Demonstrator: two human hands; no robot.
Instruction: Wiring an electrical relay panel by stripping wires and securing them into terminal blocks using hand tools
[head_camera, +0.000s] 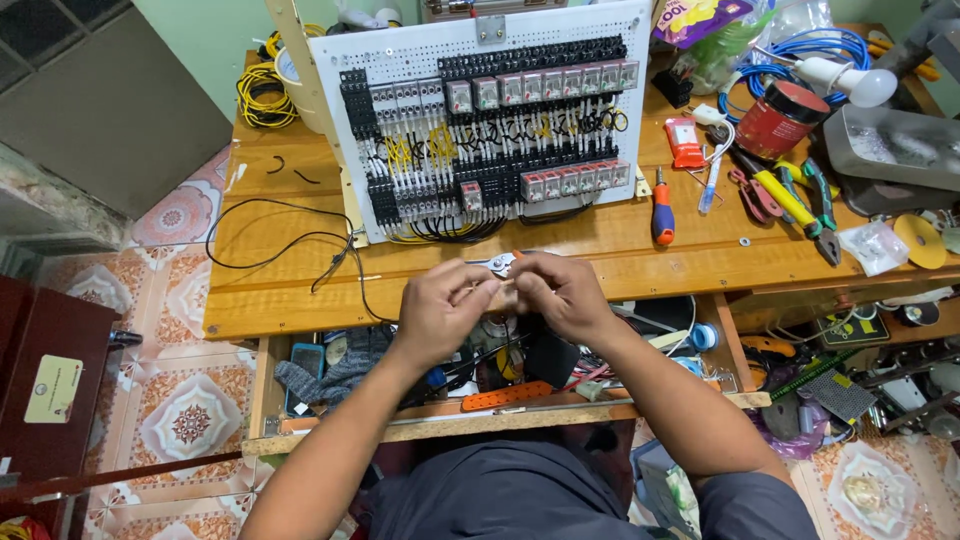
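Our two hands meet just over the front edge of the wooden workbench, in front of the white perforated relay panel that leans upright near the bench's middle. Between them we hold a small metal hand tool, likely a wire stripper or crimper; only its shiny head shows, poking out above the knuckles of the left hand.

The left hand has its fingers curled closed, thumb pressed toward the right hand, and seems to pinch something thin against the tool; what that is we cannot tell. The right hand is closed as well, fingertips bunched at the same spot, touching the left thumb.

We judge the tool to be light, stiff and a little slippery on its bare metal head, so the handles, hidden in our palms, are the place to grip it. Any wire end held there would be soft and springy, best pinched close to its tip.

Toward the right end of the bench lie an orange-handled screwdriver and yellow-handled pliers; a loose black wire loops near the left end.
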